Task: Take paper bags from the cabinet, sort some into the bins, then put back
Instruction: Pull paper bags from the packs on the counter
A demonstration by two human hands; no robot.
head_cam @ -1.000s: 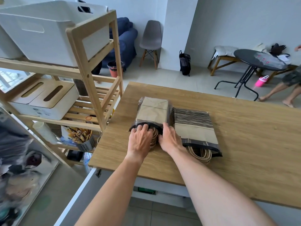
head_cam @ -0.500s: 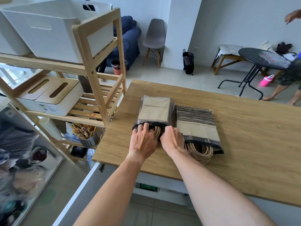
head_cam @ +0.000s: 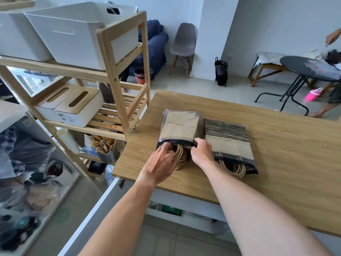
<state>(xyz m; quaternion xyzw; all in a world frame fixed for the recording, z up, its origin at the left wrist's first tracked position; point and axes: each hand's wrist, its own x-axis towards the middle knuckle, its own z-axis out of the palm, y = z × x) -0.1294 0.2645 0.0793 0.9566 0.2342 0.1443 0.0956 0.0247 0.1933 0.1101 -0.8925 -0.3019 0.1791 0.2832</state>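
On wooden counter (head_cam: 276,145): wrapped paper-bag bundle (head_cam: 180,127), long axis running away from the person, open mouth nearest. Left hand (head_cam: 160,163) fingers curl into twine handles (head_cam: 180,154); right hand (head_cam: 202,151) pinches wrapper rim.

The left hand (head_cam: 162,162) has shifted from on top of the near-left bag pack (head_cam: 180,128) to its open end, fingers now among the twine handles (head_cam: 180,155). The right hand (head_cam: 202,151) now pinches the opening's rim.

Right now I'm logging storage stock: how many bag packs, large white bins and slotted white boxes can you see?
Paper bag packs on the table: 2
Large white bins: 2
Slotted white boxes: 2
Total: 6
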